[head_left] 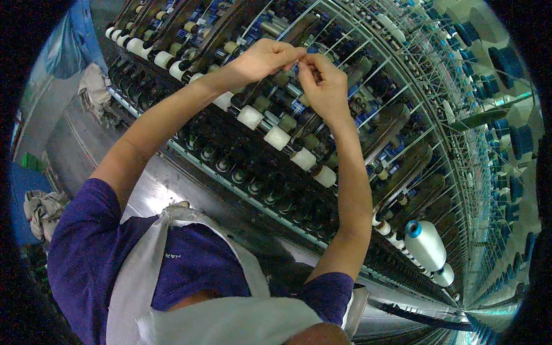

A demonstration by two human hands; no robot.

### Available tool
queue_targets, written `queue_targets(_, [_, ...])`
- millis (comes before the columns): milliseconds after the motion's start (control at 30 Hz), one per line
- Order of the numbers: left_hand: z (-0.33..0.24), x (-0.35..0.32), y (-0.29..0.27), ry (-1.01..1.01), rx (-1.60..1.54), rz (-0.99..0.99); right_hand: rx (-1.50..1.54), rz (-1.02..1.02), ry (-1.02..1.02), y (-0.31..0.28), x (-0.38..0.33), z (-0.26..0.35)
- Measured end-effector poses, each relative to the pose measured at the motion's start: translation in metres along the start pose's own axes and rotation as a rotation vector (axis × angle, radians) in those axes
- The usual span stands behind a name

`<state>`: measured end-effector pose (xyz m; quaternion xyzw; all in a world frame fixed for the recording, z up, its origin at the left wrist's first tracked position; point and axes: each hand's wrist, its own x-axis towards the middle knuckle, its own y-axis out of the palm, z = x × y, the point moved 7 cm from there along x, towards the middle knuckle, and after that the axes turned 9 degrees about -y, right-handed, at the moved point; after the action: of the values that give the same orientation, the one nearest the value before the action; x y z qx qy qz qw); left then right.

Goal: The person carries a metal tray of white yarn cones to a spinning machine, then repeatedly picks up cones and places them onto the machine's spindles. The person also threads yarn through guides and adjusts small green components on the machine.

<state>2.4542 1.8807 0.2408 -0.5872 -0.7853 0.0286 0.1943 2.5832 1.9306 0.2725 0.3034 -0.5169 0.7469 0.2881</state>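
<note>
Both my arms are raised over a long textile spinning machine (276, 122). My left hand (265, 60) and my right hand (325, 81) meet fingertip to fingertip above its upper part. Thumb and forefinger of each hand are pinched together. Whatever lies between them is too small to make out. Below my hands runs a row of white rollers (276, 138) along the machine's front, with metal shafts between them. Blue-marked roller parts (298, 104) sit just behind, partly hidden by my hands and forearms.
Dark spindles (222, 165) line the machine's lower edge. On the right stand a large white yarn cone (425, 242) and a smaller one (443, 275). Metal rods (397, 95) and blue bobbin holders (520, 138) rise beyond. Crumpled cloth (96, 91) hangs at the left end.
</note>
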Motion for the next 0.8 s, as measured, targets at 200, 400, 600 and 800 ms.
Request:
queue_targets(200, [0.01, -0.015, -0.045, -0.002, -0.139, -0.262, -0.119, -0.137, 0.084, -0.03, -0.012, -0.01])
queue_targets(400, [-0.017, -0.019, -0.019, 0.38, 0.202, -0.114, -0.091, -0.126, 0.033, -0.028, -0.007, 0.002])
queue_targets(600, [-0.006, 0.002, 0.01, 0.036, 0.002, -0.06, -0.078, -0.135, -0.081, -0.01, 0.0, 0.009])
queue_targets(800, [-0.027, 0.007, 0.019, 0.424, 0.341, -0.039, -0.084, -0.132, 0.011, -0.024, -0.011, -0.002])
